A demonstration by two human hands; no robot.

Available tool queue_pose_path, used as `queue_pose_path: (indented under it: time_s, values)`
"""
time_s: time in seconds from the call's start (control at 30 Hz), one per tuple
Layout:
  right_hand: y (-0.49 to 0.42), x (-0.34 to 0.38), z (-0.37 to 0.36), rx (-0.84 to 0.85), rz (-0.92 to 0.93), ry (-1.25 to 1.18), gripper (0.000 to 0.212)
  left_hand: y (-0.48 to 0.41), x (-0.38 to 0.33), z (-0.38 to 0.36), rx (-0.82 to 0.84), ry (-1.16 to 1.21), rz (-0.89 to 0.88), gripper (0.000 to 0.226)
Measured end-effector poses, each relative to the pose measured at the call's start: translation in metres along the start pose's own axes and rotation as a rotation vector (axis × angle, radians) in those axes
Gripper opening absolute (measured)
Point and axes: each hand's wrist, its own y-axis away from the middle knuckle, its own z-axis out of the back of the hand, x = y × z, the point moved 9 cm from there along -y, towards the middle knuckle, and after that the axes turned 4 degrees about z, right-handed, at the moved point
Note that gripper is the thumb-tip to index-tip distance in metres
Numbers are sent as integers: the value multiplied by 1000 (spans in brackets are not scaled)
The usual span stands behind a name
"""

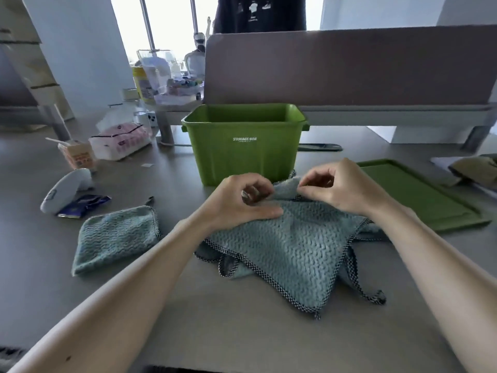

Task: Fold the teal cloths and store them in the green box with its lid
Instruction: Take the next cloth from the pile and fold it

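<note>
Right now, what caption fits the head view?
Left hand and right hand hold a spread teal textured cloth before the open green plastic box.

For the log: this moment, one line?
left hand and right hand pinch unfolded cloth | folded cloth aside | green box open | lid off

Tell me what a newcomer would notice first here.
First, at centre, the left hand and right hand both pinch the far edge of an unfolded teal cloth spread on the table. Just behind them stands the open green box, its lid lying flat to the right. A second teal cloth, already folded, lies to the left.
</note>
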Motion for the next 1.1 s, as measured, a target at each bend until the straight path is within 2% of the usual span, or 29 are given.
queue_pose_path:
  time_s: [0.1, 0.2, 0.3, 0.4, 0.47, 0.67, 0.8, 0.9, 0.97, 1.03, 1.1]
  values:
    - [4, -20, -6, 42, -5, 7, 4, -3, 18, -19, 106, -104, 43, 66]
    - [5, -28, -11, 99, -3, 30, 9, -4, 26, -21, 134, -128, 79, 75]
    - [9, -25, -13, 169, 3, 11, 18, -5, 25, -19, 87, -118, 67, 57]
    - [20, -19, -19, 293, -6, -118, 41, -7, 23, -20, 18, -151, 37, 17]
    - [26, -14, -22, 353, 8, -200, 49, -13, 26, -18, -19, -161, 87, 3]
    - [35, 2, -27, 494, 126, -95, 75, -45, 38, -23, -89, -190, 235, 16]
    - [35, -2, -31, 500, 167, -5, 63, -42, 41, -22, -255, -140, 227, 12]
    - [27, -8, -27, 398, 151, 11, 37, -36, 37, -13, -319, -75, 175, 12]
    - [21, -10, -15, 233, 120, -21, 3, -30, 23, -8, -331, -68, 102, 13]
    - [17, -21, -1, 56, 56, -24, 38, -23, 7, -5, -305, -35, -8, 14]
    - [17, -34, 17, -148, -62, -36, 51, -17, -11, -12, -160, 24, -122, 35]
